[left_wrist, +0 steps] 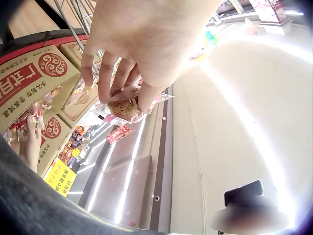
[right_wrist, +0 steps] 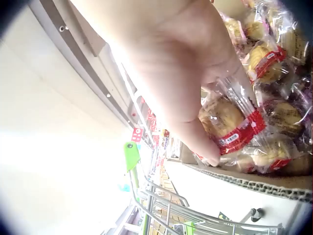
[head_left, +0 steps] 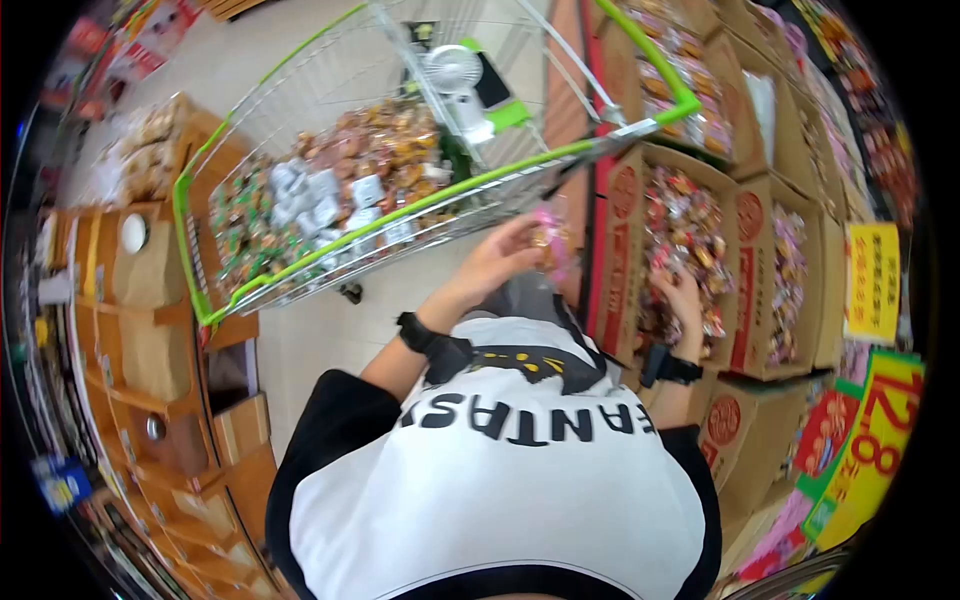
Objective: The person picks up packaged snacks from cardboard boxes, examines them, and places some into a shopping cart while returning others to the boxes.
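My left hand (head_left: 500,258) pinches a wrapped pastry (head_left: 554,246) in clear plastic with pink edges, just beside the cart's rail. The left wrist view shows the round brown pastry (left_wrist: 125,108) between thumb and fingers. Down in an open cardboard box (head_left: 622,255) of wrapped pastries is my right hand (head_left: 684,300). Its thumb and fingers grip a clear-wrapped pastry (right_wrist: 220,117) with a red band, close to the cardboard rim in the right wrist view. More red-banded wrapped pastries (right_wrist: 266,63) lie around the fingers.
A green-railed shopping cart (head_left: 290,265) holds packaged food in heaps and a small white fan (head_left: 453,70). Neighbouring boxes (head_left: 755,265) hold other wrapped pastries, with yellow price signs (head_left: 872,282) beyond. Wooden shelving (head_left: 150,400) stands on the left.
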Available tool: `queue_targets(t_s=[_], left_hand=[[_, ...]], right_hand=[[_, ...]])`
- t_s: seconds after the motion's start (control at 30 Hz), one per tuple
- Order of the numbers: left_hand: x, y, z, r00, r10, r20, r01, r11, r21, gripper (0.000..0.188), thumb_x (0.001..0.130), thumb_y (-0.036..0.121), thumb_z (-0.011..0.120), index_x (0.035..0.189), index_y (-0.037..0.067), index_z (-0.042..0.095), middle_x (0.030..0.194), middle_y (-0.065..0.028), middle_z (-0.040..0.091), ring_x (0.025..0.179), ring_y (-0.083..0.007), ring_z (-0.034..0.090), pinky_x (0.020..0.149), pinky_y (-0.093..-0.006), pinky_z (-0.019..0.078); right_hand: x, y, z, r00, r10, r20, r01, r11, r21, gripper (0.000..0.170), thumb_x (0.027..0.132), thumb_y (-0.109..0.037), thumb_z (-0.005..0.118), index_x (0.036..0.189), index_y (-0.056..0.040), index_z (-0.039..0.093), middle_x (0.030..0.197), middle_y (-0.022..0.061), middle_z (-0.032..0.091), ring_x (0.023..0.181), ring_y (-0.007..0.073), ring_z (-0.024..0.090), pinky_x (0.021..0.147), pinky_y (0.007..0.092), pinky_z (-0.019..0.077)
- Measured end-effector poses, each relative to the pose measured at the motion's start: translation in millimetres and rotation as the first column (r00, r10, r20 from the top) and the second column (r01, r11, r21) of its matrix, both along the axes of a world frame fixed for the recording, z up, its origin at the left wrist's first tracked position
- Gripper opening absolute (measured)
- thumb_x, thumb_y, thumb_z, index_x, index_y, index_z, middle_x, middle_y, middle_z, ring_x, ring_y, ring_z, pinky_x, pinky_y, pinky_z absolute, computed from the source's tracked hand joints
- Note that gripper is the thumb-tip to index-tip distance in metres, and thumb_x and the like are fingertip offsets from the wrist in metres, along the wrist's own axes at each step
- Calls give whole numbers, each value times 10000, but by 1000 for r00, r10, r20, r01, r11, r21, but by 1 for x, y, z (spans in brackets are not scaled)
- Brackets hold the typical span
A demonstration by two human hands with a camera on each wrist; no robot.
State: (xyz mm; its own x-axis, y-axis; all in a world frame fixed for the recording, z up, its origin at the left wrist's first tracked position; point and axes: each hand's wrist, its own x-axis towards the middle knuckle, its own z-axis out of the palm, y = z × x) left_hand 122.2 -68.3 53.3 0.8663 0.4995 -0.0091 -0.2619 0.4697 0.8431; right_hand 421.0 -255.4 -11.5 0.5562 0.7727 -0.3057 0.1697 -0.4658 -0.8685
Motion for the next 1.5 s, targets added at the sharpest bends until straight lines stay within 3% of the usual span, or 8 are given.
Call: queue_targets(t_s=[0.03, 0.2, 0.27, 0.3, 0.7, 0.83, 1.03, 1.5], left_hand=[[0, 0, 1, 1000, 0, 30, 0, 1000, -1, 494, 805, 141, 549, 1234, 27, 333, 1164, -89, 458, 1035, -157, 466, 866, -284, 380], [-3, -1, -22, 996, 67, -61, -68, 998, -15, 586, 773, 216, 587, 1236, -10, 308, 1203, -103, 427, 1092, -198, 434, 928, -327, 336], [-4, -3, -19, 992, 97, -82, -99, 995, -14, 632, 766, 250, 591, 1240, -26, 278, 1218, -128, 408, 1131, -245, 409, 962, -357, 303], [-1, -3, -15, 995, 72, -76, -73, 997, -19, 632, 766, 250, 591, 1240, -26, 278, 1218, -128, 408, 1131, -245, 409, 962, -357, 303], [-6, -6, -12, 997, 36, -70, -35, 999, 8, 618, 796, 307, 543, 1239, -37, 284, 1216, -162, 412, 1120, -245, 419, 960, -350, 296], [-8, -12, -5, 987, 86, -134, -89, 996, -16, 583, 807, 322, 516, 1226, -30, 317, 1187, -164, 442, 1105, -229, 435, 935, -346, 328], [-9, -15, -5, 993, 53, -104, -52, 999, 15, 521, 829, 322, 462, 1200, -30, 359, 1125, -166, 494, 1048, -226, 485, 902, -343, 365], [-20, -23, -38, 975, 120, -189, -124, 992, -8, 482, 861, 315, 401, 1166, -58, 392, 1085, -177, 513, 992, -224, 514, 871, -347, 391]], right_hand=[[-16, 11, 28, 959, 27, 283, -45, 997, 57, 306, 701, -133, 660, 963, -5, 564, 841, 46, 590, 764, 104, 530, 701, 240, 420], [-31, 30, 75, 979, -119, -164, 146, 976, 163, 311, 700, -158, 672, 958, -21, 564, 822, 12, 582, 679, 70, 525, 606, 220, 442], [-24, 32, 66, 992, -54, 112, 32, 982, 186, 331, 703, -198, 676, 967, -35, 563, 823, 8, 580, 670, 56, 530, 552, 188, 448], [-31, 34, 77, 996, -54, -77, 67, 982, 178, 359, 705, -214, 676, 989, -29, 557, 831, 15, 581, 683, 52, 531, 557, 190, 449], [-27, 25, 69, 995, -87, -58, 95, 982, 161, 356, 689, -227, 686, 960, -26, 574, 798, 16, 589, 701, 88, 552, 578, 216, 466], [-9, 10, 64, 955, -208, 211, 167, 967, 194, 360, 658, -224, 705, 930, -20, 589, 830, 41, 592, 705, 100, 543, 633, 230, 447], [7, -10, 65, 925, 18, 379, -14, 1000, -14, 440, 631, -282, 718, 959, -14, 594, 880, 89, 607, 762, 153, 567, 725, 281, 429], [4, -11, 47, 949, 151, 279, -61, 950, -305, 451, 599, -396, 712, 831, -22, 613, 709, 88, 592, 649, 180, 550, 619, 291, 426]])
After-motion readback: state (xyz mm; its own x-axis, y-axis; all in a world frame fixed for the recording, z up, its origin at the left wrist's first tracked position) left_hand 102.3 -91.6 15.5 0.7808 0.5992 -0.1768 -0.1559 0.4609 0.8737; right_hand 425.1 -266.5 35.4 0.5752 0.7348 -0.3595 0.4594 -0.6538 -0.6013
